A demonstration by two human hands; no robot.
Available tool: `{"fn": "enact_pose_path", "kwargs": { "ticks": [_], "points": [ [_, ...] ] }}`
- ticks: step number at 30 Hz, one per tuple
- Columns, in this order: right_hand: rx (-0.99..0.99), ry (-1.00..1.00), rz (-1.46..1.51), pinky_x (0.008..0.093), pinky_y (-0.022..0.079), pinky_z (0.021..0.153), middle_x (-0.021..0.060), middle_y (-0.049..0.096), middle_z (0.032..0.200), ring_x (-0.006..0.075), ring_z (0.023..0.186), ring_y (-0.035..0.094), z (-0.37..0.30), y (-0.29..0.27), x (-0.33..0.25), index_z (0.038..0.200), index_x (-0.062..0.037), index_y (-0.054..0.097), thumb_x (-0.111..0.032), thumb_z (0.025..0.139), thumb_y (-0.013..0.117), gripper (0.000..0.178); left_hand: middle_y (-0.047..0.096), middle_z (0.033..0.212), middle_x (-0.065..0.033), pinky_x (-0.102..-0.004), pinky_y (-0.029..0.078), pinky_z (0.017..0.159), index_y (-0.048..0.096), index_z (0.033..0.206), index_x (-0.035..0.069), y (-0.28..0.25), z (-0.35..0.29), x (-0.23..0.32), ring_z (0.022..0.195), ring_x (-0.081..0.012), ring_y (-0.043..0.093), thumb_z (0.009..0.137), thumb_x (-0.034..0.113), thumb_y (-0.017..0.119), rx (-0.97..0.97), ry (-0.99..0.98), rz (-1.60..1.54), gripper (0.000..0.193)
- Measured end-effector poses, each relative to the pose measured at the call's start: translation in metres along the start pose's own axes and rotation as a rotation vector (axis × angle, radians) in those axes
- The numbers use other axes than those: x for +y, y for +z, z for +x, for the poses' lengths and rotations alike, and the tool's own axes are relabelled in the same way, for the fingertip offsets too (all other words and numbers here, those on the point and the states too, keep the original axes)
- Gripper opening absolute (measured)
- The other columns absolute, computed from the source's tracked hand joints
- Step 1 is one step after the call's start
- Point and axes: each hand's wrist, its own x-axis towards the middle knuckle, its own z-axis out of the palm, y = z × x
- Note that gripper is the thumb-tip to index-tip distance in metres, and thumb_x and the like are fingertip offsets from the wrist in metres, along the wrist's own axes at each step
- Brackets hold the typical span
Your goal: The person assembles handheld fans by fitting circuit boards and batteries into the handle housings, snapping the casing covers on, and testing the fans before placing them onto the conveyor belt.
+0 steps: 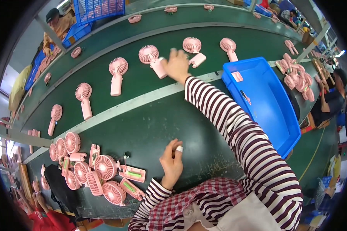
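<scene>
My right hand (176, 65) reaches over the green conveyor belt (100, 57), slightly blurred, with its fingers stretched out. Its thumb side is right beside the handle of a pink handheld fan (159, 67); whether they touch I cannot tell. To the right of that hand lies another pink fan (192, 45), its handle bent at an angle to the head. Over the dark green worktable (142, 119) my left hand (171, 163) is held empty, fingers loosely bent and apart, with a white wrap on one fingertip. Closest to it is a pile of pink fan parts (105, 167), some with green strips inside opened handles.
A blue plastic bin (273, 104) stands at the right, holding a few small pieces. More fans lie spaced along the belt, beyond a pale metal rail (142, 95). A heap of pink fans (297, 79) sits farther right, near a co-worker (331, 96). A dark cloth (61, 188) hangs at the left.
</scene>
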Motion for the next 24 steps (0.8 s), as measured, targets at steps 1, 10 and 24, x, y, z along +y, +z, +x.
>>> {"fn": "enact_pose_path", "kwargs": {
  "ticks": [1, 10, 24],
  "points": [
    [0.069, 0.032, -0.086, 0.0484, 0.042, 0.078, 0.0244, 0.050, 0.098, 0.0386, 0.096, 0.048, 0.012, 0.006, 0.006, 0.107, 0.0059, 0.049, -0.037, 0.073, 0.060, 0.055, 0.063, 0.097, -0.0098, -0.0216, 0.046, 0.070, 0.050, 0.113, -0.004, -0.002, 0.001, -0.001, 0.079, -0.0096, 0.056, 0.086, 0.004, 0.051, 0.018, 0.001, 0.005, 0.028],
    [-0.238, 0.522, -0.299, 0.0501, 0.040, 0.086, 0.0295, 0.039, 0.121, 0.0428, 0.106, 0.046, 0.069, 0.026, 0.088, 0.132, 0.0014, 0.025, -0.045, 0.063, 0.072, 0.096, 0.065, 0.092, -0.0103, -0.0214, 0.047, 0.062, 0.056, 0.106, -0.003, 0.001, 0.003, -0.003, 0.072, -0.0097, 0.058, 0.083, 0.003, 0.054, 0.034, 0.071, 0.133, 0.024],
    [0.069, 0.750, 0.731, 0.0358, 0.050, 0.065, 0.0161, 0.059, 0.084, 0.0267, 0.072, 0.060, 0.051, -0.001, 0.107, 0.092, 0.0065, 0.056, -0.004, 0.075, 0.058, 0.020, 0.066, 0.088, -0.0094, -0.0210, 0.047, 0.061, 0.057, 0.102, -0.003, 0.003, 0.004, -0.005, 0.071, -0.0094, 0.059, 0.081, -0.001, 0.053, 0.020, 0.109, 0.174, 0.021]
  ]
}}
